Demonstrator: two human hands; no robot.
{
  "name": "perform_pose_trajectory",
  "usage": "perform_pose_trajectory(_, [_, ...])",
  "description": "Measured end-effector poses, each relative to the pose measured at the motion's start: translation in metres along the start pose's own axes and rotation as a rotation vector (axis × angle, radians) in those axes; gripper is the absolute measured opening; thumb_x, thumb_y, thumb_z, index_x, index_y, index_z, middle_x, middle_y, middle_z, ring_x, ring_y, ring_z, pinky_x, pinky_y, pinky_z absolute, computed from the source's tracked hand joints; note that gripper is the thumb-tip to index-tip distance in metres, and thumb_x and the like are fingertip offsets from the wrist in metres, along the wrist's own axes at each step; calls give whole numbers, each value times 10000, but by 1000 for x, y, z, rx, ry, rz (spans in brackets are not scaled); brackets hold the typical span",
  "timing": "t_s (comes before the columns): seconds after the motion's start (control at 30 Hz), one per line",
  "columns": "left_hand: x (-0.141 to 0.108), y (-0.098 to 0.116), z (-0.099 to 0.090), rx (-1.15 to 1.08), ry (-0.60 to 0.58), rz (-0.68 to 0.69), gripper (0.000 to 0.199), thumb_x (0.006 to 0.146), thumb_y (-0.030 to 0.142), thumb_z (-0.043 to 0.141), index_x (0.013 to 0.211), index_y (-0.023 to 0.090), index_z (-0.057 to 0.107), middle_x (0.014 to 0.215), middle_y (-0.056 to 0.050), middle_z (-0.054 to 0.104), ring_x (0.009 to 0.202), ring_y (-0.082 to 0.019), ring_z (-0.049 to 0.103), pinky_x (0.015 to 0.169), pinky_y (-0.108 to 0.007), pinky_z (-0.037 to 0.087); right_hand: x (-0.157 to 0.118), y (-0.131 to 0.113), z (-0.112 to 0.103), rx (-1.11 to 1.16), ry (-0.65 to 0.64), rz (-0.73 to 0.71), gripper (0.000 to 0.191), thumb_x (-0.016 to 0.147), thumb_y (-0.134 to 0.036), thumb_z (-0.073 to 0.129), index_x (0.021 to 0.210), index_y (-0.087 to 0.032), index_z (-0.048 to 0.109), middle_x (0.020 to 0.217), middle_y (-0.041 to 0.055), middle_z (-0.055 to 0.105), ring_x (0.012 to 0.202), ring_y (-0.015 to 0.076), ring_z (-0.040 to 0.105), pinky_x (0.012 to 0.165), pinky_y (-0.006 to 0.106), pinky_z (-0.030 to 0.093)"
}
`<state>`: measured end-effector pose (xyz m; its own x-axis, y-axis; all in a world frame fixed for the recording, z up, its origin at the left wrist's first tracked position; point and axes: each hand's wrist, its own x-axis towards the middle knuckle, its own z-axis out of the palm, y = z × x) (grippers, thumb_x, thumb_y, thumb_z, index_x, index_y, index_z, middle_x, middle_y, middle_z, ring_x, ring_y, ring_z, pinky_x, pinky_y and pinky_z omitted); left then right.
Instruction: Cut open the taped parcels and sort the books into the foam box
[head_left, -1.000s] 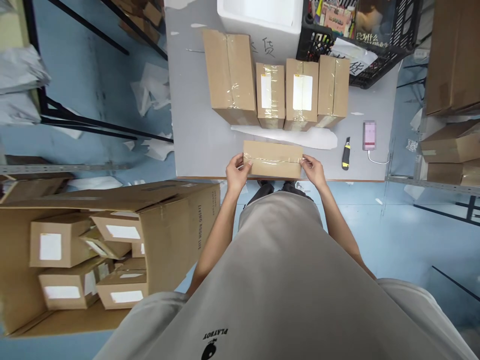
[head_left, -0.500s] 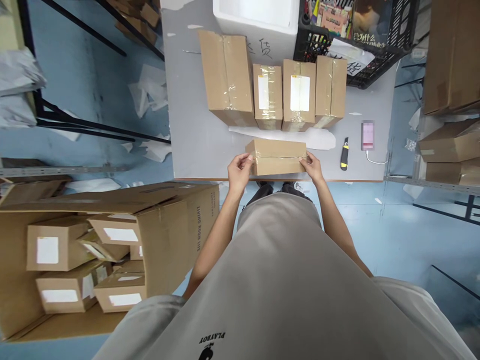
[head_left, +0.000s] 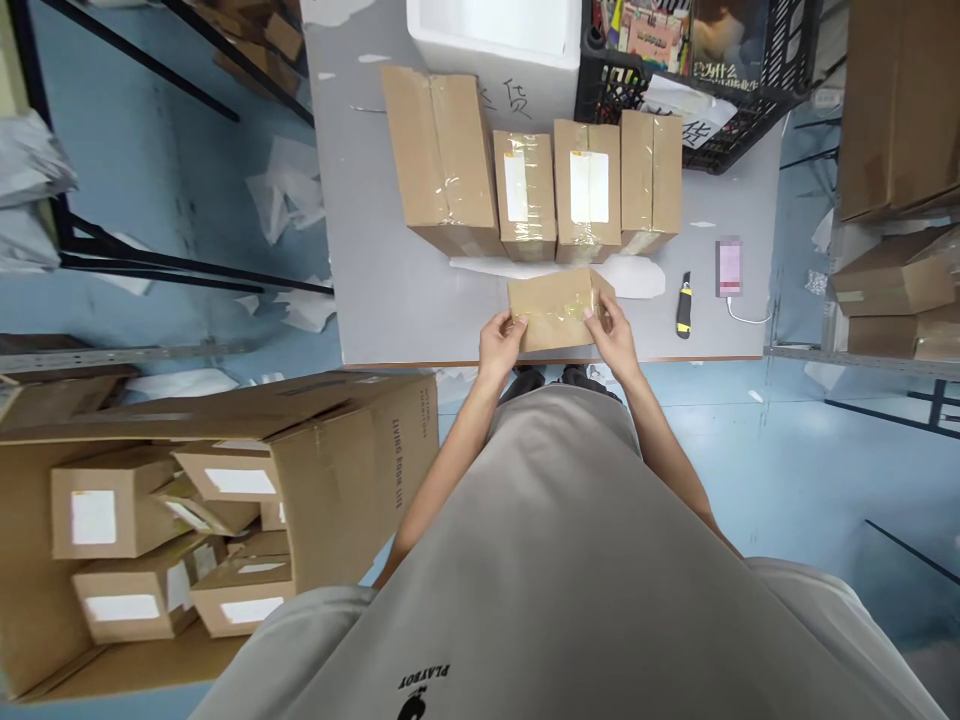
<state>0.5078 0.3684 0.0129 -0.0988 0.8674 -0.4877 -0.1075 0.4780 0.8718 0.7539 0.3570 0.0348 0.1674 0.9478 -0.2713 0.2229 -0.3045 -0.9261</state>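
A small taped cardboard box [head_left: 559, 312] is held between my two hands near the table's front edge. My left hand [head_left: 501, 345] grips its left end, thumb on the near face. On the right, my right hand [head_left: 613, 335] has its thumb on the near face and its fingers around the right end. Behind it stand a large cardboard box [head_left: 442, 150] and three narrower boxes in a row, two of them with white labels. A strip of white paper [head_left: 637, 277] lies flat between that row and the held box.
To the right on the grey table [head_left: 720, 205] lie a utility knife [head_left: 684, 305] and a phone [head_left: 728, 268] on a cable. A white foam box [head_left: 502, 85] and a black crate [head_left: 709, 140] of books stand at the back. A big carton [head_left: 352, 470] with labelled boxes is at lower left.
The held box has been turned, so a different, taped face shows towards me. My hands have come closer together, and the right one has wrapped further round its end.
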Motion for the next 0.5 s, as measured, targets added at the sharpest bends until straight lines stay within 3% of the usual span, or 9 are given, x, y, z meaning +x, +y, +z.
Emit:
perform_pose_trajectory(0.13, [0, 9, -11, 107, 59, 110, 532, 889, 552, 938, 1276, 210, 810, 1333, -121, 854, 1142, -290, 820, 1021, -424, 681, -3, -5, 4, 152, -60, 21, 943, 947, -937, 730, 1612, -269, 706, 1727, 111, 675, 1632, 338, 606, 1446, 527, 420])
perform_pose_trajectory(0.3, [4, -2, -18, 308, 87, 127, 451, 930, 453, 903, 1284, 198, 790, 1346, -140, 836, 1072, -260, 798, 935, -373, 661, 4, 18, 15, 148, -75, 145, 1040, 813, -1016, 777, 1495, -234, 713, 1621, 177, 742, 1553, 366, 666, 1381, 552, 504])
perform_pose_trajectory(0.5, [12, -12, -15, 225, 95, 127, 516, 912, 549, 929, 1254, 190, 785, 1366, -157, 809, 1106, -258, 780, 940, -363, 653, 12, 25, 13, 174, -72, 171, 1000, 761, -1003, 831, 1389, -233, 717, 1606, 192, 748, 1529, 355, 692, 1365, 517, 526])
